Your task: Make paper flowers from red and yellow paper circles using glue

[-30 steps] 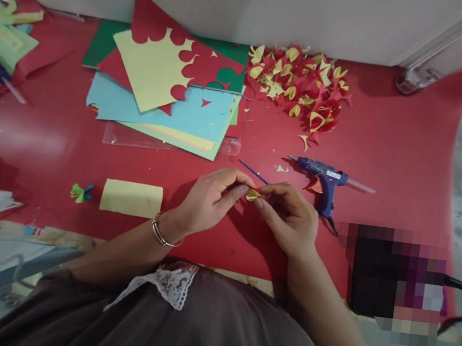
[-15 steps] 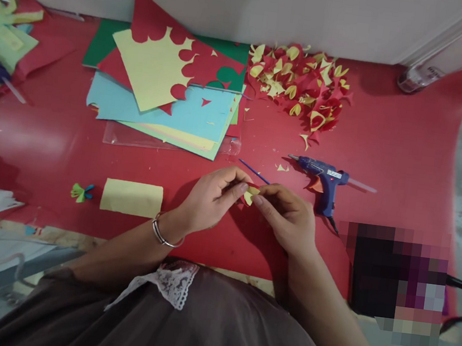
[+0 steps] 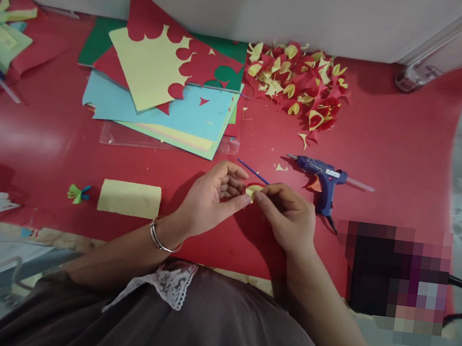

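Between my hands is a small red and yellow paper piece (image 3: 254,189), curved like a petal. My right hand (image 3: 288,216) is closed, pinching its right side between thumb and forefinger. On the other side, my left hand (image 3: 215,199) has its fingers parted from the thumb, and the thumb tip touches the piece's lower left edge. A thin blue stick (image 3: 252,171) lies on the table just beyond my fingers. To the right of my right hand rests a blue hot glue gun (image 3: 326,176) with an orange trigger and a clear glue stick in its back.
Cut paper sheets (image 3: 155,105) are stacked at the back left of the red table (image 3: 401,160). A heap of red and yellow paper pieces (image 3: 296,83) lies against the wall. Left of my hands are a yellow paper rectangle (image 3: 129,199) and a small green-blue paper flower (image 3: 79,193).
My left fingers have opened away from the paper piece, leaving the thumb against it. The right hand keeps its pinch. The whole view has shifted slightly.
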`<action>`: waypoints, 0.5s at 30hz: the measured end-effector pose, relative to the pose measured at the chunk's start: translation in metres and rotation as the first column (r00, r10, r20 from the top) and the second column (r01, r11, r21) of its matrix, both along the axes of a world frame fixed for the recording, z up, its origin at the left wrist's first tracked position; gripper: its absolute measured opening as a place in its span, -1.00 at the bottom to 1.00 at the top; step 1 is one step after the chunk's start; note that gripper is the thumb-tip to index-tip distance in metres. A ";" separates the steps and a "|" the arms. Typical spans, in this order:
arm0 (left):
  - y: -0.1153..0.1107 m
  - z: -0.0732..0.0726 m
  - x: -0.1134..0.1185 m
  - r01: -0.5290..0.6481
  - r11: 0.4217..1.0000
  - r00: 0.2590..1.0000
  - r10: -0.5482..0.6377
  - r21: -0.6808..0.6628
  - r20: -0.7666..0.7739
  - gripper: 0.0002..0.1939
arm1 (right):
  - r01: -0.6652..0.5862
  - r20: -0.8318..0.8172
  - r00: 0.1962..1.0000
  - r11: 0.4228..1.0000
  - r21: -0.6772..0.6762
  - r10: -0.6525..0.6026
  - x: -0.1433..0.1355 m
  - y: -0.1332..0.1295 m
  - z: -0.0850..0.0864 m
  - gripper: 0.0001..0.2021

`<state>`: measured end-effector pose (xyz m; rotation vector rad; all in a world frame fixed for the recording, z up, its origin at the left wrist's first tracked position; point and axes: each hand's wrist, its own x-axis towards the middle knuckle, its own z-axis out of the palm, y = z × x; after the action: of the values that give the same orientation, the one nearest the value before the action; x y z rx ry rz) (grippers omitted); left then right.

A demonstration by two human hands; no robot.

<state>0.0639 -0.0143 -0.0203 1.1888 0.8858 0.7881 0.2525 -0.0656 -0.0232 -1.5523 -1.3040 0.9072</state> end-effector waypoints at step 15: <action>0.006 -0.002 -0.003 0.051 0.982 0.997 -0.039 0.184 -0.068 -0.76 | -0.024 0.056 0.998 0.998 0.056 0.020 -0.001 -0.002 0.008 -0.83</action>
<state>0.0609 -0.0084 -0.0227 1.4002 0.8480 0.8130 0.2518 -0.0676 -0.0153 -1.5311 -1.3767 0.8392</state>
